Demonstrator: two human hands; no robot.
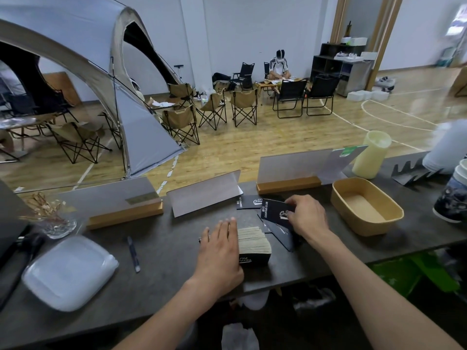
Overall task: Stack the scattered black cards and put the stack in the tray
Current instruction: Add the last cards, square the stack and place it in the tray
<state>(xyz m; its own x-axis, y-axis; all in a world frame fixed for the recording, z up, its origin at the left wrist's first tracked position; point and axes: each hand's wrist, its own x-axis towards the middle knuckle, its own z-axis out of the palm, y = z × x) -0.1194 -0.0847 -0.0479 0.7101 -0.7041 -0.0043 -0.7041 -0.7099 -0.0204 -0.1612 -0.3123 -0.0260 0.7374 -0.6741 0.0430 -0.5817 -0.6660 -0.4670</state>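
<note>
A thick stack of black cards [254, 245] with pale edges stands on the dark table [164, 248]. My left hand [218, 251] lies flat against its left side, fingers together. My right hand [307, 214] pinches a few loose black cards [274, 210] with white print, lifted and tilted just right of the stack. One more black card [249, 202] lies flat behind them, and another [284, 236] leans below my right hand. The tan tray [366, 205] sits to the right with nothing in it.
Two sign holders on wooden bases [126, 215] [288, 185] and a folded grey card [204, 193] line the table's far edge. A clear plastic lid [68, 271], a pen [133, 253] and a glass dish [54, 227] lie left. A pale cylinder [371, 155] and cups [454, 190] stand right.
</note>
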